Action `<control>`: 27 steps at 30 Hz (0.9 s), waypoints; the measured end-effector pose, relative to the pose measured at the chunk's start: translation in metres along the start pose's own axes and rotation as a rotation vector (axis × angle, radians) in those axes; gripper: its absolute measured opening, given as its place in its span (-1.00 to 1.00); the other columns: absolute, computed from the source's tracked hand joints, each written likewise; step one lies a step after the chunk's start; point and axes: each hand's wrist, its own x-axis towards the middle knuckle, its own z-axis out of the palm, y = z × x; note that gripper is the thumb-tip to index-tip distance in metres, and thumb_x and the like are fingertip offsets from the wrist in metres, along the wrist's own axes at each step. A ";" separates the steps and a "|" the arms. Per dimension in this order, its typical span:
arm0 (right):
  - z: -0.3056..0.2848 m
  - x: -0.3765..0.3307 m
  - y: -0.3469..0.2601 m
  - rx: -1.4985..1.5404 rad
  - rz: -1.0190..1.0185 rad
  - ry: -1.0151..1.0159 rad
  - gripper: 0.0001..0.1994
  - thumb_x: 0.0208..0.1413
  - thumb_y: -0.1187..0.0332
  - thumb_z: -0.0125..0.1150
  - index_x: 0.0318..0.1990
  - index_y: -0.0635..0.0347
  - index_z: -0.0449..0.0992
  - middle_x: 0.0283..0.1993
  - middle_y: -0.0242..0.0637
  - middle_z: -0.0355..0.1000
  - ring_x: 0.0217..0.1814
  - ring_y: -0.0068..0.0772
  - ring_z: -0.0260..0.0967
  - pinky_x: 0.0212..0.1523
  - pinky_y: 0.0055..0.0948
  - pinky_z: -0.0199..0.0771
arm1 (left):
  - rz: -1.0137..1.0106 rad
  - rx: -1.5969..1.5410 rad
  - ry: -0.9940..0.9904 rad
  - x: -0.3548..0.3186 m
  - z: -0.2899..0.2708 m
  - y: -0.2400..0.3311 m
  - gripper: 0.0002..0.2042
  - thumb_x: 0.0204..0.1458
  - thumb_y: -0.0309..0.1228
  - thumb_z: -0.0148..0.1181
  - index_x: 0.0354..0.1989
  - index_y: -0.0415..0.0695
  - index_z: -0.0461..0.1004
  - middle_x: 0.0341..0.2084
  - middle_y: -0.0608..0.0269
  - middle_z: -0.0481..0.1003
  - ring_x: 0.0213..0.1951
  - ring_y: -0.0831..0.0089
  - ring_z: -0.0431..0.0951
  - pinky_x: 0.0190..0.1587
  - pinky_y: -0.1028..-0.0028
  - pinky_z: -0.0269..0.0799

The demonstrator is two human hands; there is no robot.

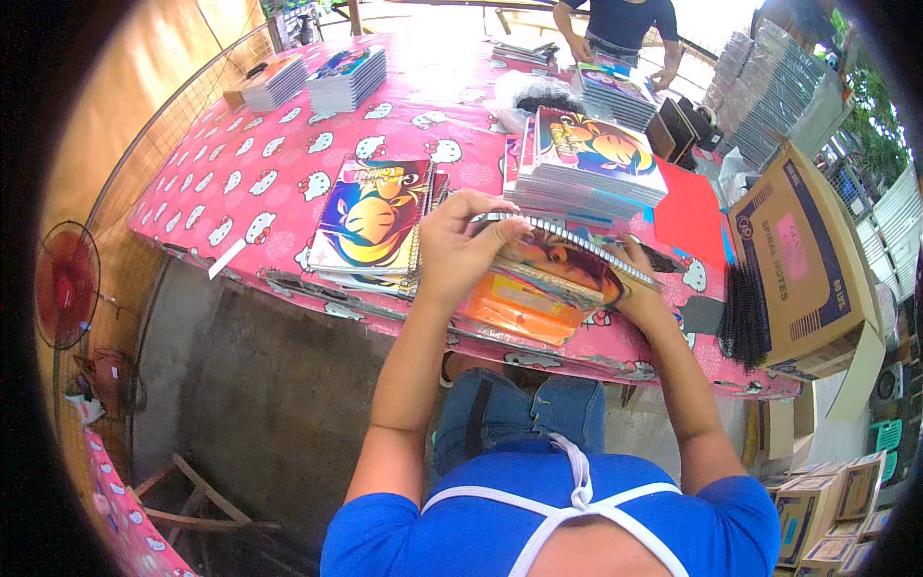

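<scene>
My left hand (pixel 460 245) grips the near left end of a spiral-bound notebook (pixel 562 267) with a colourful cartoon cover, fingertips on its metal coil (pixel 567 236). My right hand (pixel 642 293) holds the notebook's right corner from below. The notebook is tilted above an orange stack of covers (pixel 514 308) at the table's near edge. Just left lies a stack of finished notebooks (pixel 370 223) with a blue and yellow cover.
The table has a pink cartoon-cat cloth (pixel 269 173). A taller notebook pile (pixel 591 159), red sheets (pixel 687 212), black coils (pixel 742 313) and an open cardboard box (pixel 803 260) sit to the right. Another person (pixel 620 29) works at the far side. A red fan (pixel 65 284) stands left.
</scene>
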 end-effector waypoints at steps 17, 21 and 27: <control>-0.038 -0.098 0.008 0.206 0.242 0.018 -0.59 -0.02 0.22 0.22 -0.02 0.20 0.42 -0.04 -0.10 0.38 0.07 -0.04 0.28 0.11 -0.16 0.23 | 0.159 0.424 -0.160 -0.086 0.053 0.024 -0.80 -0.23 -0.65 0.38 -0.38 -0.30 0.55 -0.28 0.06 0.56 -0.27 0.37 0.59 -0.29 0.50 0.53; -0.083 -0.094 -0.073 0.524 0.000 0.081 -0.58 -0.08 0.30 0.28 -0.01 0.21 0.44 -0.05 -0.09 0.39 0.04 -0.06 0.31 0.07 -0.21 0.28 | 0.195 0.391 -0.156 -0.087 0.057 0.020 -0.80 -0.25 -0.72 0.33 -0.39 -0.30 0.54 -0.31 0.06 0.55 -0.30 0.37 0.58 -0.30 0.51 0.51; -0.077 -0.095 -0.083 0.622 -0.021 0.046 -0.55 -0.14 0.35 0.33 -0.01 0.21 0.45 -0.03 -0.07 0.38 0.04 -0.06 0.31 0.08 -0.20 0.28 | 0.180 0.404 -0.142 -0.087 0.060 0.024 -0.77 -0.27 -0.76 0.28 -0.37 -0.30 0.55 -0.33 0.07 0.55 -0.29 0.30 0.57 -0.24 0.46 0.49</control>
